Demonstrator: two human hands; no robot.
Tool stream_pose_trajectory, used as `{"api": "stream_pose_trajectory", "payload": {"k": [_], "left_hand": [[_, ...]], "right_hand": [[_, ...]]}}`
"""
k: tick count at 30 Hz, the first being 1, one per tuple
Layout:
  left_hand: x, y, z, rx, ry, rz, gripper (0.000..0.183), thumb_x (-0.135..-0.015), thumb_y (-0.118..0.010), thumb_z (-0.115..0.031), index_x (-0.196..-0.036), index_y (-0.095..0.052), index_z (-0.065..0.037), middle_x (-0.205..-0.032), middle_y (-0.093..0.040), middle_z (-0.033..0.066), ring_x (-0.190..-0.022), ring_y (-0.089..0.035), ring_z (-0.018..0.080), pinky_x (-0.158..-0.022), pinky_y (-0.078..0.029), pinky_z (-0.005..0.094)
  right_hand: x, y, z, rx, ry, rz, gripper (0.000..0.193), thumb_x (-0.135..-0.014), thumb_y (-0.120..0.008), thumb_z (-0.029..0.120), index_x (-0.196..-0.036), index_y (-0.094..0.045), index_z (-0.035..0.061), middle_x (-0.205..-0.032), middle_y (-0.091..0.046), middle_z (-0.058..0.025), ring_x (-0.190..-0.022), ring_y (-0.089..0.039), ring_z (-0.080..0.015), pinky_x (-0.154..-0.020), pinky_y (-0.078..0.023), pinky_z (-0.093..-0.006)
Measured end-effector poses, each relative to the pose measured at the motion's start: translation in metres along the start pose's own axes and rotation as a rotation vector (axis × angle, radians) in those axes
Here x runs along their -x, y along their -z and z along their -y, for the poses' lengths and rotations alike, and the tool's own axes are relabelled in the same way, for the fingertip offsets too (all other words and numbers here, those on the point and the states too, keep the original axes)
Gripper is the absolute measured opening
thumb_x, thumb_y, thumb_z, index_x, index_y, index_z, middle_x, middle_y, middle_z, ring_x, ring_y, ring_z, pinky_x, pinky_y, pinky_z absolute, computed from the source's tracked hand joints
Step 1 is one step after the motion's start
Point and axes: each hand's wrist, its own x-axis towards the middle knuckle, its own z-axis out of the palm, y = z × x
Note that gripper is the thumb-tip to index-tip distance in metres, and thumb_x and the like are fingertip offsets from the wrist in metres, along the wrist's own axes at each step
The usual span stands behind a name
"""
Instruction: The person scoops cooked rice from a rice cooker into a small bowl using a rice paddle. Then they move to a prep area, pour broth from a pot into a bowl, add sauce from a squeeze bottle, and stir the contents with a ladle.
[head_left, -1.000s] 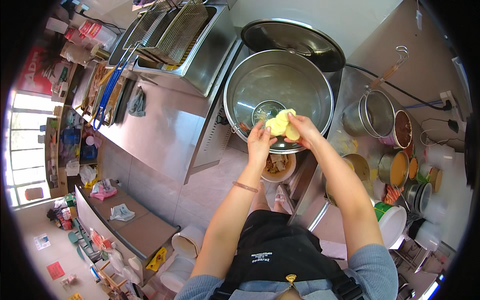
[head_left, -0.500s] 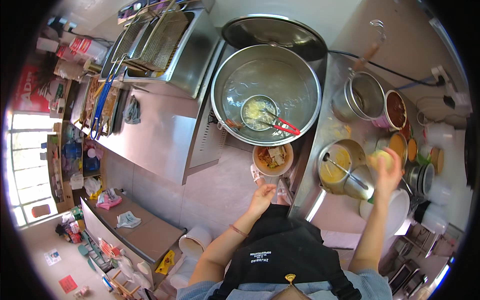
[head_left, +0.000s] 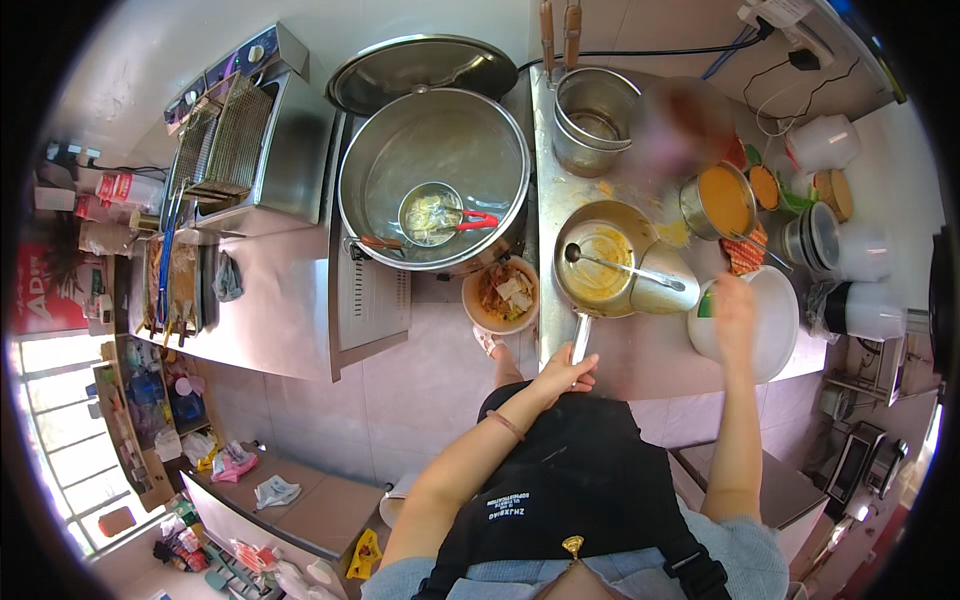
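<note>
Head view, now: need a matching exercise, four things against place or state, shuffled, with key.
1. Left hand
2. Ladle
3. Round lid
4. Red-handled tongs

A. Tilted up behind the stockpot
B. Closed on the handle of the saucepan
C. Within the stockpot's rim, seen from above
D. Round end inside the saucepan

Pairs: 1-B, 2-D, 3-A, 4-C
</note>
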Motion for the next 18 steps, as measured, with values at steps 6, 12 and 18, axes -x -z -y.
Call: {"api": "stream_pose_trajectory", "payload": {"k": [6,12,18], "left_hand": [[0.007,-0.007,-0.007,0.02,-0.126,-0.166,0.029,-0.1,-0.059,-0.031,-0.091,-0.047,-0.006,-0.062,-0.047,-0.0003,-0.043,-0.041,0.0078,-0.037,-0.032,0.0254],[0.138,0.043,0.019,0.302,-0.09,-0.241,0.02,-0.102,-0.055,-0.027,-0.095,-0.047,-0.01,-0.059,-0.037,-0.0053,-0.041,-0.029,0.0058,-0.037,-0.025,0.0236],[0.236,0.115,0.061,0.457,-0.1,-0.626,0.017,-0.101,-0.056,-0.026,-0.102,-0.052,-0.009,-0.059,-0.037,-0.005,-0.043,-0.03,0.0053,-0.038,-0.025,0.0228]], "right_hand": [[-0.032,-0.093,0.036,0.717,0.465,0.486,0.014,-0.089,-0.06,0.016,-0.096,-0.068,0.0077,-0.097,-0.062,-0.0101,-0.097,-0.057,-0.0271,-0.083,-0.045,-0.0398],[-0.043,-0.043,0.127,-0.039,0.326,0.791,0.014,-0.091,-0.059,0.015,-0.095,-0.064,0.0026,-0.085,-0.065,-0.0163,-0.08,-0.065,-0.0327,-0.069,-0.049,-0.0446],[-0.115,-0.133,0.195,-0.297,0.272,0.697,0.031,-0.091,-0.057,0.012,-0.119,-0.063,0.001,-0.089,-0.07,-0.0186,-0.084,-0.067,-0.0375,-0.075,-0.051,-0.0427]]}}
